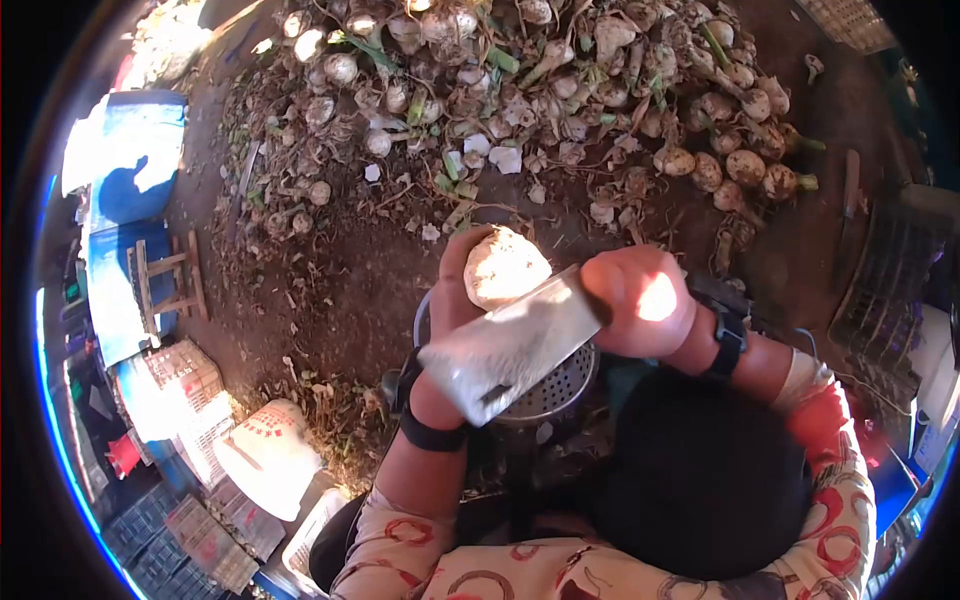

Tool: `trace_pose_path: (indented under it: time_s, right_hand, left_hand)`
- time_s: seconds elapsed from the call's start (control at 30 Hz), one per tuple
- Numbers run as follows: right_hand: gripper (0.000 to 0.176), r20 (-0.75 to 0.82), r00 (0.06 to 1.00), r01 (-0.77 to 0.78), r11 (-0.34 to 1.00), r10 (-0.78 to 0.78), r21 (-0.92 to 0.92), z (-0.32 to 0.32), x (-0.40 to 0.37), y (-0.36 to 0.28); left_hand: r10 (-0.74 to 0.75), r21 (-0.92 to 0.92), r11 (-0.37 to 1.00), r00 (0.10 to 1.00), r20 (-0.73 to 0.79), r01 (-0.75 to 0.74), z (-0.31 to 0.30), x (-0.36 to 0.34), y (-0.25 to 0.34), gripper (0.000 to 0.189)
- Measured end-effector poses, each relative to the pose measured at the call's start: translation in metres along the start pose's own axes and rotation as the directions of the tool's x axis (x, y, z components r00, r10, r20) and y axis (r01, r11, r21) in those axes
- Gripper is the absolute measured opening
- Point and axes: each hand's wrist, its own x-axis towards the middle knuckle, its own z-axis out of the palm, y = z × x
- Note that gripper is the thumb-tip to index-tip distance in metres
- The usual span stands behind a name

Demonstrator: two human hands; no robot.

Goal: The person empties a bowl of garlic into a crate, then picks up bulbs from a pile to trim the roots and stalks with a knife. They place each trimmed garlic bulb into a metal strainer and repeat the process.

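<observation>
My left hand [456, 285] is wrapped round a pale, peeled-looking round root vegetable [507, 266]. In my right hand [645, 305] is a cleaver [510, 345], gripped at the handle. Its wide blade slants down to the left, just below the vegetable, and overlaps my left wrist in this view; the blade is slightly blurred. Beneath the blade shows a perforated metal colander [555, 387], partly hidden by the blade and my arms.
A large heap of dirty root vegetables [745, 167] with leaves and trimmings covers the ground ahead. At left stand a small wooden stool [165, 275], a printed white sack [268, 455] and woven baskets [188, 385]. Dark plastic crates [885, 290] are at right.
</observation>
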Motion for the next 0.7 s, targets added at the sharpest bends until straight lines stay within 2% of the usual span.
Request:
trace_pose_path:
  time_s: [0.03, 0.07, 0.13, 0.2, 0.23, 0.27, 0.3, 0.33, 0.37, 0.4, 0.43, 0.47, 0.5, 0.53, 0.57, 0.6, 0.63, 0.67, 0.7]
  right_hand:
    - [0.026, -0.073, 0.997, 0.013, 1.0, -0.011, 0.026, 0.006, 0.001, -0.004]
    - [0.026, -0.082, 0.997, 0.01, 1.0, -0.007, 0.027, 0.005, 0.001, -0.007]
    - [0.026, -0.039, 0.993, 0.116, 0.986, -0.112, 0.123, -0.001, 0.002, -0.01]
    - [0.024, -0.035, 0.993, 0.114, 0.986, -0.111, 0.118, 0.0, -0.001, -0.002]
    - [0.021, -0.077, 0.997, 0.024, 0.996, -0.017, 0.083, 0.01, -0.01, 0.009]
    - [0.018, -0.126, 0.99, -0.064, 0.997, 0.069, 0.04, 0.018, -0.017, 0.024]
    - [0.017, -0.174, 0.943, -0.293, 0.956, 0.285, -0.024, 0.025, -0.022, 0.043]
    - [0.018, -0.228, 0.844, -0.511, 0.857, 0.485, -0.069, 0.03, -0.03, 0.062]
    - [0.021, -0.211, 0.72, -0.667, 0.743, 0.661, 0.052, 0.02, -0.032, 0.078]
    - [0.021, -0.208, 0.72, -0.667, 0.743, 0.662, 0.052, 0.025, -0.037, 0.082]
    - [0.022, -0.207, 0.763, -0.608, 0.788, 0.613, 0.092, 0.023, -0.039, 0.072]
    - [0.022, -0.208, 0.8, -0.547, 0.826, 0.563, 0.134, 0.019, -0.04, 0.059]
    - [0.024, -0.228, 0.845, -0.464, 0.876, 0.483, 0.133, 0.013, -0.034, 0.05]
    - [0.024, -0.23, 0.844, -0.465, 0.874, 0.485, 0.139, 0.003, -0.027, 0.049]
    - [0.024, -0.236, 0.882, -0.413, 0.91, 0.407, 0.026, -0.004, -0.021, 0.048]
    - [0.024, -0.239, 0.916, -0.353, 0.931, 0.322, -0.097, -0.009, -0.016, 0.048]
    - [0.023, -0.248, 0.947, -0.238, 0.965, 0.205, -0.109, -0.01, -0.011, 0.046]
    - [0.023, -0.198, 0.973, -0.135, 0.987, 0.115, -0.088, -0.009, -0.007, 0.04]
    - [0.023, -0.137, 0.988, -0.074, 0.997, 0.072, -0.015, -0.01, -0.006, 0.034]
  left_hand:
    - [-0.016, 0.027, 0.999, 0.999, -0.033, 0.017, 0.004, -0.002, 0.001, 0.057]
    - [-0.037, 0.057, 0.998, 0.997, -0.065, 0.041, 0.008, -0.006, 0.003, 0.057]
    - [-0.016, 0.127, 0.992, 0.996, -0.087, 0.027, 0.009, -0.012, -0.002, 0.057]
    - [0.017, 0.19, 0.982, 0.994, -0.109, 0.004, 0.007, -0.014, -0.007, 0.057]
    - [0.204, 0.478, 0.856, 0.978, 0.038, -0.197, 0.003, -0.015, -0.009, 0.057]
    - [0.338, 0.677, 0.613, 0.91, 0.241, -0.407, -0.002, -0.012, -0.01, 0.056]
    - [0.256, 0.577, 0.724, 0.925, 0.283, -0.377, -0.008, -0.007, -0.011, 0.055]
    - [0.215, 0.431, 0.884, 0.976, -0.027, -0.182, 0.006, -0.025, -0.015, 0.057]
    - [0.19, 0.473, 0.85, 0.973, 0.132, -0.23, 0.005, -0.022, -0.013, 0.058]
    - [0.163, 0.503, 0.814, 0.946, 0.279, -0.289, 0.004, -0.018, -0.011, 0.06]
    - [0.146, 0.657, 0.697, 0.954, 0.262, -0.287, 0.008, -0.011, -0.008, 0.063]
    - [0.07, 0.593, 0.79, 0.984, 0.166, -0.157, 0.009, 0.0, -0.001, 0.063]
    - [0.121, 0.574, 0.794, 0.977, 0.175, -0.202, 0.004, 0.01, 0.0, 0.063]
    - [0.167, 0.558, 0.795, 0.97, 0.177, -0.239, -0.001, 0.016, 0.001, 0.063]
    - [0.166, 0.446, 0.871, 0.978, 0.126, -0.205, 0.004, 0.018, -0.001, 0.057]
    - [0.235, 0.715, 0.577, 0.919, 0.318, -0.395, 0.0, 0.022, 0.0, 0.052]
    - [0.344, 0.698, 0.393, 0.8, 0.491, -0.598, -0.002, 0.031, -0.001, 0.049]
    - [0.406, 0.629, 0.189, 0.643, 0.649, -0.754, -0.002, 0.037, -0.005, 0.047]
    - [0.332, 0.563, 0.71, 0.906, 0.262, -0.423, 0.004, 0.023, -0.02, 0.052]
